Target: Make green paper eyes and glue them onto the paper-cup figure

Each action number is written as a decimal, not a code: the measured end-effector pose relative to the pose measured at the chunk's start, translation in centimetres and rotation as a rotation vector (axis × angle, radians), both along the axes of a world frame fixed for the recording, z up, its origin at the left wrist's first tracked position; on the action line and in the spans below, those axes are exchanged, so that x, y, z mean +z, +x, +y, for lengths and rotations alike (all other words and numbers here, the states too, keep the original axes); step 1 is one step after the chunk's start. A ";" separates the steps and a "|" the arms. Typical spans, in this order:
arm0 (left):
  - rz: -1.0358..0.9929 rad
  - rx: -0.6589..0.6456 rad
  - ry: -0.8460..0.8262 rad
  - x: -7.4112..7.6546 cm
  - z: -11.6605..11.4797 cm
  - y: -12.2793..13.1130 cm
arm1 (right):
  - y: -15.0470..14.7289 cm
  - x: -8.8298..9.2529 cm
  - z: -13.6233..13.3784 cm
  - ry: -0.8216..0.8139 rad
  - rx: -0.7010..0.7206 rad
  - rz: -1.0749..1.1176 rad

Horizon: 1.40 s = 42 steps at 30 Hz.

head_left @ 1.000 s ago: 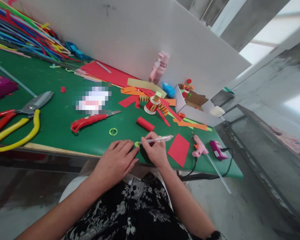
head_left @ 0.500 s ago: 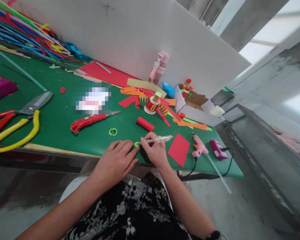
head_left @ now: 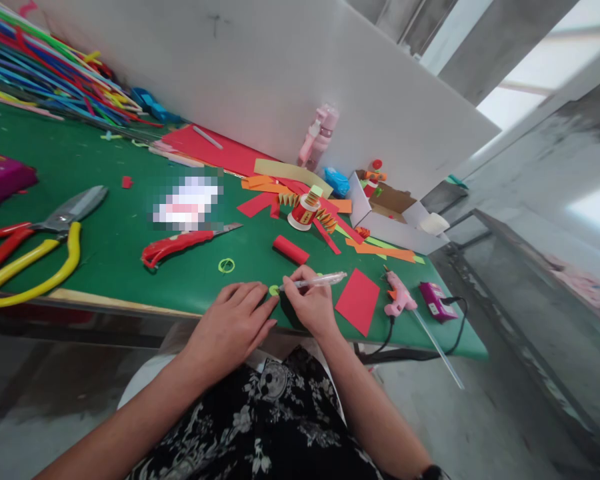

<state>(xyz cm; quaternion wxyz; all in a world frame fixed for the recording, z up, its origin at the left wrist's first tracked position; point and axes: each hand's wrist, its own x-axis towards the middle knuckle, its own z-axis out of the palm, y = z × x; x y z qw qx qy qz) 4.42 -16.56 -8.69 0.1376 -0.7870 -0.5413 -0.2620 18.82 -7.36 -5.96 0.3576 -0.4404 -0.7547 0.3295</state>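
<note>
A clear-barrelled pen [head_left: 325,279] is pinched in my right hand [head_left: 313,303], slanting up to the right. Its tip meets a small yellow-green paper disc [head_left: 273,291] on the table. My left hand [head_left: 237,317] lies flat on the table edge with fingers stretched out, the fingertips at the disc's left and lower side. Just beyond my right hand is a rolled red paper tube [head_left: 291,249]. A red paper sheet [head_left: 359,301] lies to the right of that hand, and thin green rings [head_left: 227,265] lie beyond the left one.
Left on the green table [head_left: 115,277] are a red-handled cutter [head_left: 187,244] and large pliers-like shears [head_left: 55,233]. Farther back stand a red paper figure [head_left: 304,212], a pink bottle [head_left: 319,135] and a white box [head_left: 395,223]. A corded pink glue gun [head_left: 399,293] lies right.
Both hands stay almost in place. The pen tip has shifted very slightly at the yellow-green disc, and more of the disc shows.
</note>
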 end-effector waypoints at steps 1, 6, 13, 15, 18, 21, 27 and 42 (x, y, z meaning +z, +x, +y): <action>-0.002 -0.002 0.005 0.0 0.0 0.0 | 0.0 0.0 0.0 0.000 0.001 0.000; -0.011 -0.011 0.014 0.0 0.0 0.0 | 0.0 0.1 -0.1 -0.008 0.000 0.010; -0.047 -0.011 0.010 -0.1 -0.1 0.0 | 0.0 0.1 -0.1 -0.018 0.011 0.034; -0.053 -0.007 0.004 -0.2 0.0 0.0 | 0.0 0.1 -0.1 -0.015 0.010 0.031; -0.037 -0.008 0.013 -0.2 0.0 0.0 | 0.0 0.1 -0.1 -0.011 0.011 0.027; -0.019 -0.005 0.024 -0.2 0.1 0.0 | 0.0 0.0 -0.1 -0.003 0.006 0.027; -0.052 -0.015 0.008 -0.3 0.0 0.1 | 0.1 0.0 -0.1 0.014 0.001 0.013; -0.030 -0.004 0.057 -0.1 0.1 0.1 | 0.0 0.2 -0.2 0.018 -0.005 0.015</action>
